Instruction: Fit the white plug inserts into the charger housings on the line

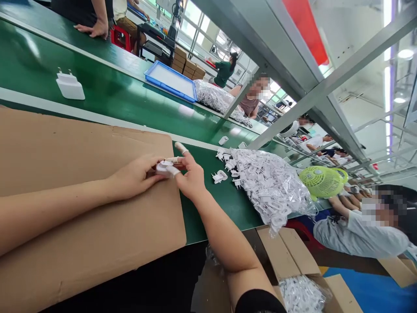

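Note:
Above the right part of a flat cardboard sheet (81,243), both my hands meet at a white plug adapter (162,167). My left hand (138,174) grips it from the left, fingers closed round its side. The thumb and a finger of my right hand (191,174) pinch it from the right, with another finger raised. White covers sit on several fingertips of the right hand. My fingers hide part of the adapter. Several loose white adapters, one of them a plug with two pins (220,176), lie on the green surface to the right.
A clear bag full of white adapters (270,182) lies to the right, beside a green fan (322,181). One adapter (70,85) rests on the green belt (110,93). Beyond are a blue tray (171,81) and another bag (213,96). Metal beams cross overhead; co-workers sit nearby.

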{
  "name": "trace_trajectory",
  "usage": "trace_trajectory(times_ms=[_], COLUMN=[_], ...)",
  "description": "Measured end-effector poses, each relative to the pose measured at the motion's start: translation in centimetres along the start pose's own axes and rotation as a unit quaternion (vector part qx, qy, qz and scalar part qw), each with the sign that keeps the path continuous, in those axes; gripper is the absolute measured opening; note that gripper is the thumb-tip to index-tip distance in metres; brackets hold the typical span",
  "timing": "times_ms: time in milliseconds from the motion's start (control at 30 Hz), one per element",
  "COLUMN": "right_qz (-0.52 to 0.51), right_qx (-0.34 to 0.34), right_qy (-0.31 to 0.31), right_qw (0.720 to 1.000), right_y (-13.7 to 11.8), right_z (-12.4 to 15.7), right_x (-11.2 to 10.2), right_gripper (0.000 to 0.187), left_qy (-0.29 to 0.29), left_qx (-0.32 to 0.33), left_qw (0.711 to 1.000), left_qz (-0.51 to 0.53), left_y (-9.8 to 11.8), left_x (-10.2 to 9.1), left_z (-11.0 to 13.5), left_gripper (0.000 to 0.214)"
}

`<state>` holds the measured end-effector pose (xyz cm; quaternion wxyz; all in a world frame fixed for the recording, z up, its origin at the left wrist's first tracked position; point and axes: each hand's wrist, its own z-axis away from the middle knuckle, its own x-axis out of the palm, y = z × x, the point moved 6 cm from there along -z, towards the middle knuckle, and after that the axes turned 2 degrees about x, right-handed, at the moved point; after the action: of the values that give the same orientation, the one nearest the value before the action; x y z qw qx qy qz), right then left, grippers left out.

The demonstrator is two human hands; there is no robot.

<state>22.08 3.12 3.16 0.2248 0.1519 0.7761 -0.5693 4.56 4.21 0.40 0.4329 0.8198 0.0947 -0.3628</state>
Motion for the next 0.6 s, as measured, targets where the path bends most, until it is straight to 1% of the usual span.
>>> trace_trajectory(times_ms=[67,100,167,200,233,267,300,333,400,433,467,533,567,600], right_qz=[-0.123,-0.156,-0.167,-0.155,-0.139,-0.123,-0.112,-0.105,-0.099,-0.088,-0.064,0.031,0.096,0.164], right_qx=[0.026,0.037,0.051,0.049,0.040,0.023,0.003,-0.017,-0.041,-0.037,-0.023,0.024,0.055,0.088], right_qy=[0.026,0.047,0.064,0.051,0.025,-0.007,-0.034,-0.054,-0.059,-0.041,-0.010,0.074,0.112,0.138], right_qw=[0.992,0.986,0.983,0.985,0.989,0.992,0.993,0.993,0.993,0.995,0.998,0.997,0.988,0.973], right_y=[0.8,1.2,1.5,1.5,1.3,0.9,0.6,0.4,0.5,0.9,1.7,3.5,4.5,5.4], right_z=[-0.5,-0.7,-1.0,-1.1,-1.2,-1.1,-1.0,-0.9,-1.1,-1.4,-1.8,-2.7,-3.0,-3.3], right_x=[-1.0,-1.6,-2.4,-2.6,-2.5,-2.3,-2.1,-1.9,-2.0,-2.4,-3.1,-5.2,-6.5,-7.7], right_gripper=[0.067,0.065,0.051,0.042,0.037,0.038,0.044,0.056,0.080,0.084,0.083,0.072,0.068,0.065], left_qy=[-0.012,-0.013,-0.013,-0.017,-0.027,-0.041,-0.060,-0.081,-0.111,-0.110,-0.098,-0.051,-0.020,0.011], left_qx=[-0.038,-0.061,-0.103,-0.119,-0.131,-0.140,-0.149,-0.155,-0.162,-0.166,-0.175,-0.210,-0.217,-0.220], left_qw=[0.998,0.996,0.989,0.984,0.979,0.973,0.965,0.956,0.944,0.943,0.947,0.960,0.968,0.973], left_qz=[0.051,0.068,0.107,0.130,0.153,0.179,0.207,0.234,0.267,0.267,0.252,0.176,0.123,0.063], left_y=[-0.6,-0.8,-1.0,-0.9,-0.8,-0.6,-0.4,-0.3,-0.6,-1.1,-1.9,-4.4,-5.6,-6.7], left_x=[0.0,0.0,-0.1,-0.2,-0.2,-0.2,-0.2,-0.3,-0.8,-1.3,-2.0,-3.9,-5.0,-6.1], left_z=[-0.2,-0.3,-0.4,-0.5,-0.6,-0.8,-1.0,-1.4,-2.5,-3.3,-4.3,-6.6,-7.8,-9.1], left_gripper=[0.055,0.056,0.060,0.063,0.065,0.067,0.070,0.073,0.078,0.079,0.080,0.083,0.084,0.084])
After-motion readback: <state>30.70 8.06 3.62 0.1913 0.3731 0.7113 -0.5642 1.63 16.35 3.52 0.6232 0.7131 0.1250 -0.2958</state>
